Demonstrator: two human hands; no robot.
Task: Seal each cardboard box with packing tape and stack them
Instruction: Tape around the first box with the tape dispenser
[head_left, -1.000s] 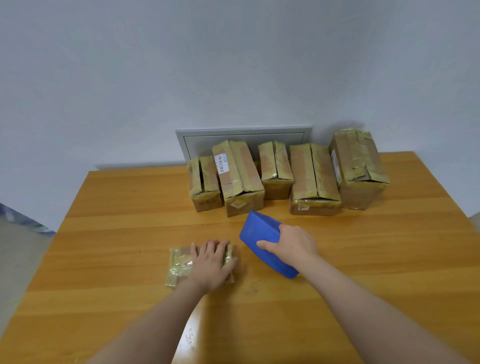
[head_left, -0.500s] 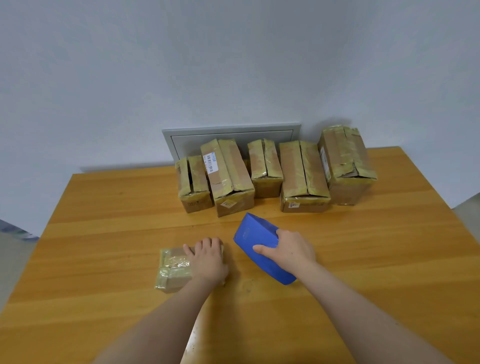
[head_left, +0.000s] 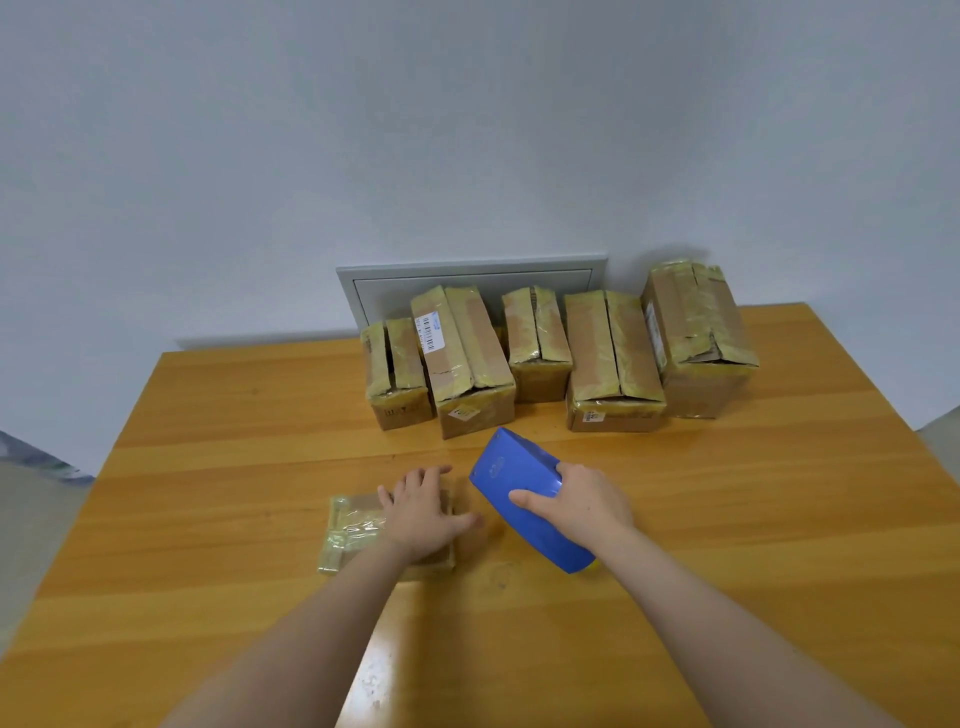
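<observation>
Left hand (head_left: 421, 512) lies flat, fingers spread, pressing the small flat box (head_left: 356, 525) onto the bench (head_left: 753, 519). Right hand (head_left: 582, 501) grips the blue tape dispenser (head_left: 519, 488), tilted, just beside it. Press the box down firmly, align the dispenser squarely with the seam, and draw steadily. Five boxes (head_left: 613, 358) stand unstacked along the rear edge.

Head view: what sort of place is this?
Probably a makeshift packing spot: a wooden table against a bare wall, taped cardboard boxes lined along its back, a blue tape dispenser in the right hand.
</observation>
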